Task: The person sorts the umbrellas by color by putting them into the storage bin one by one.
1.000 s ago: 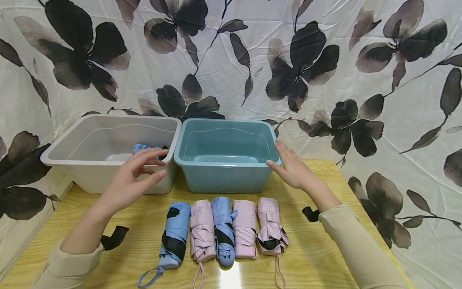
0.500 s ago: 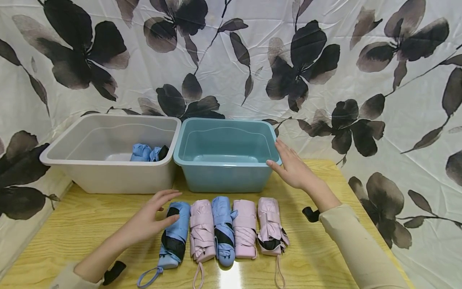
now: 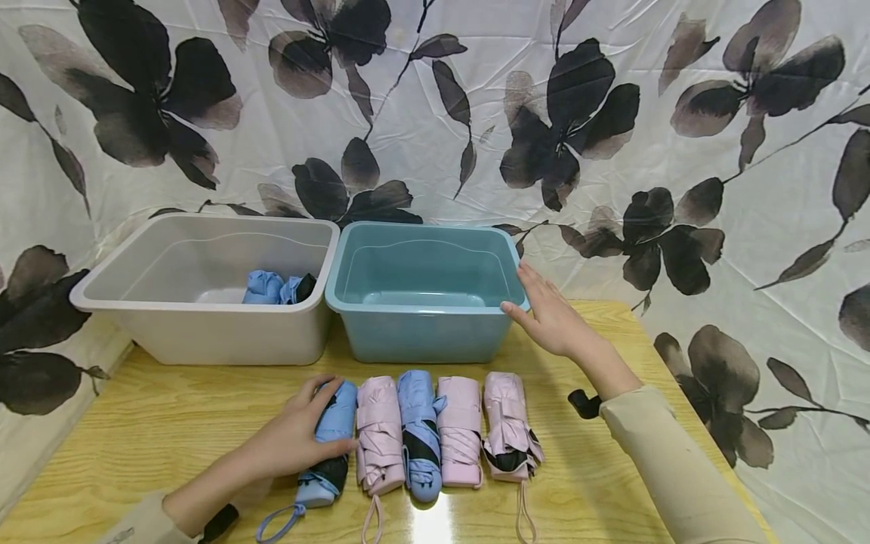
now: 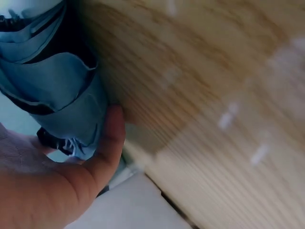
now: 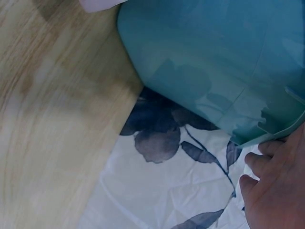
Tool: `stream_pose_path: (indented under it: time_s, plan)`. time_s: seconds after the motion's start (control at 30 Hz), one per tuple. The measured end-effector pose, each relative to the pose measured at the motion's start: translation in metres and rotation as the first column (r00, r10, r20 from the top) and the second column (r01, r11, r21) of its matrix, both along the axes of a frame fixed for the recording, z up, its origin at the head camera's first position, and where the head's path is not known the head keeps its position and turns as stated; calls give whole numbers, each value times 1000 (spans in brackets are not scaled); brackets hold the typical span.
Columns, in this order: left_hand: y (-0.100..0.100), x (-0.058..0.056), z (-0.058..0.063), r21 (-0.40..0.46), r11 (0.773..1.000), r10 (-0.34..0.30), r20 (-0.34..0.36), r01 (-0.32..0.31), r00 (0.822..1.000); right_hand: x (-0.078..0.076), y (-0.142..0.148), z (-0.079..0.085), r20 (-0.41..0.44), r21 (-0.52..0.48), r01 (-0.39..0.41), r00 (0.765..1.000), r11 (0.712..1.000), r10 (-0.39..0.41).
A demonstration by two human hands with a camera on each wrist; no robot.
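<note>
At the left end of a row, my left hand grips a folded blue umbrella lying on the table, its thumb on the right side and its fingers over the far end. The left wrist view shows a digit bent against the side of this umbrella, whose wrist loop lies toward me. My right hand rests with extended fingers on the right rim of a teal bin. In the right wrist view, the fingertips of that hand lie right at the bin's edge.
Beside the gripped umbrella lie a pink umbrella, another blue umbrella, a pink umbrella and a pink umbrella with black patches. Left of the teal bin stands a grey bin holding blue folded umbrellas. A floral cloth hangs behind.
My left hand has come down from the front of the grey bin to the leftmost blue umbrella and taken hold of it. The right hand stays on the teal bin's rim.
</note>
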State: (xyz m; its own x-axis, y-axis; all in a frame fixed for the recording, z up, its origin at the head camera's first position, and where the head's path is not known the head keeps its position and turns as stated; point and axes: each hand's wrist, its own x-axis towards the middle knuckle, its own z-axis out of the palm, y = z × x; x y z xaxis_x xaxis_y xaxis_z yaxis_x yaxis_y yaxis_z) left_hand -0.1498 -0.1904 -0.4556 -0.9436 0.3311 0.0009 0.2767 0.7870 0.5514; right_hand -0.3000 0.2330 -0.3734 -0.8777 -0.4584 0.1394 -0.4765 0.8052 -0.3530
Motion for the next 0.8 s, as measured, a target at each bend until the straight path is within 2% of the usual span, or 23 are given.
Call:
stream_pose_path:
  time_s: [0.13,0.33,0.67,0.8]
  plan:
    - [2,-1,-1,11,1000,17,0,-17,1000,0,0,1,4,1,0,1000,1000,0]
    - [4,-2,-3,78,996,40,12,-41,999,2,-1,2,5,3,0,1000,1000,0]
    - [1,0,-3,171,983,63,29,-67,998,2,-1,2,-2,-6,-4,1000,1000,4]
    - [1,2,-1,210,974,81,15,-82,997,2,-1,1,-9,-5,-5,1000,1000,5]
